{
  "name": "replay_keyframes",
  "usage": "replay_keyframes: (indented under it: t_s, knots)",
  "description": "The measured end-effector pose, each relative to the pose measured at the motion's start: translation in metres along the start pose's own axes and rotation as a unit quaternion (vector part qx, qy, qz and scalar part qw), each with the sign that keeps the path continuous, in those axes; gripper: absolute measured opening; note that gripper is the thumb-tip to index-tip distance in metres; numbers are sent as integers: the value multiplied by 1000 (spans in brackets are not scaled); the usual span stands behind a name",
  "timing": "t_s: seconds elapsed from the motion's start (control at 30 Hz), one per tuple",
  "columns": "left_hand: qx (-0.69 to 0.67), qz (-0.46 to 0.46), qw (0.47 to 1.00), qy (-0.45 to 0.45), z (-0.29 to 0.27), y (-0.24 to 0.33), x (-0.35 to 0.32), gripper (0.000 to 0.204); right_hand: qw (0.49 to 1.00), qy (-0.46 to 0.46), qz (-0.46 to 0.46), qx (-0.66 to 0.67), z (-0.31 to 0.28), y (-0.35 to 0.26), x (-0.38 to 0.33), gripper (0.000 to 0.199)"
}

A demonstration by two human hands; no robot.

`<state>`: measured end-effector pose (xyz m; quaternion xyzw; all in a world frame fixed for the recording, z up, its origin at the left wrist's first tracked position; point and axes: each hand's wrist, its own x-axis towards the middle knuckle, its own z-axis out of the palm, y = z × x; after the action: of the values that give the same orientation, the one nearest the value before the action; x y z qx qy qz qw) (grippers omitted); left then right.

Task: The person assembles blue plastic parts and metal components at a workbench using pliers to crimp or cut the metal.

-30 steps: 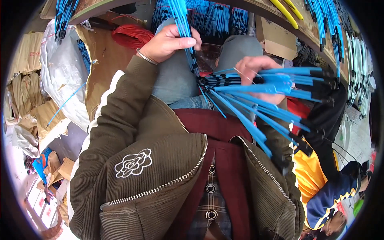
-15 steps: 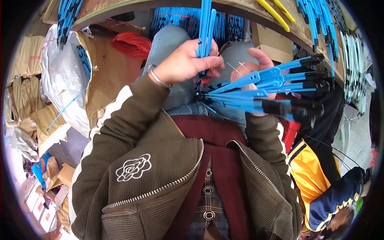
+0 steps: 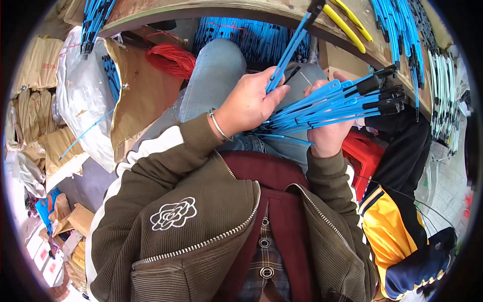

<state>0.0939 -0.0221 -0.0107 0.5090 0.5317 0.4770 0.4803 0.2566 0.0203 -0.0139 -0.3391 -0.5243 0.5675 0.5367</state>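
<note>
Below a wooden worktop [image 3: 166,14], my left grip [image 3: 251,98], angled inward over my lap [image 3: 215,73], pinches slanting blue strips [image 3: 289,55]; my right grip [image 3: 329,135] backs a fanned bundle [image 3: 312,106], whether closed I can't tell.

Strip bundle [image 3: 322,103] right of left grip [image 3: 251,103]

Bright light | lower left washed out | dark fisheye rim | bench edge [image 3: 201,11] bowed

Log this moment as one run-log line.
left hand: gripping black-tipped blue strips | right hand: holding larger blue bundle | nearby: yellow handles on wooden table, red strands
</note>
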Motion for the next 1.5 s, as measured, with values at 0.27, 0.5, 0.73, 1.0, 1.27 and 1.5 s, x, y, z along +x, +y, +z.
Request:
replay_keyframes:
  t_s: [0.27, 0.5, 0.73, 1.0, 1.27, 1.5]
  knots:
    - [72, 67, 994, 45, 6, 6, -2, 12, 999, 25, 7, 21, 11, -9, -4, 42]
    - [109, 93, 988, 61, 2, 11, -4, 12, 992, 35, -35, -113, 23, -17, -8, 36]
    - [119, 94, 987, 60, 1, 11, -6, 12, 980, 45, -68, -184, 25, -15, -10, 32]
    - [124, 99, 986, 59, 1, 10, -9, 11, 987, 34, 20, -155, 35, -28, -11, 44]
    - [101, 74, 991, -50, -9, 2, -1, 15, 987, -43, 5, -157, 25, -21, 1, 48]
    - [-155, -3, 969, -195, -53, 5, 15, 34, 987, -68, 38, -141, 29, -7, 23, 57]
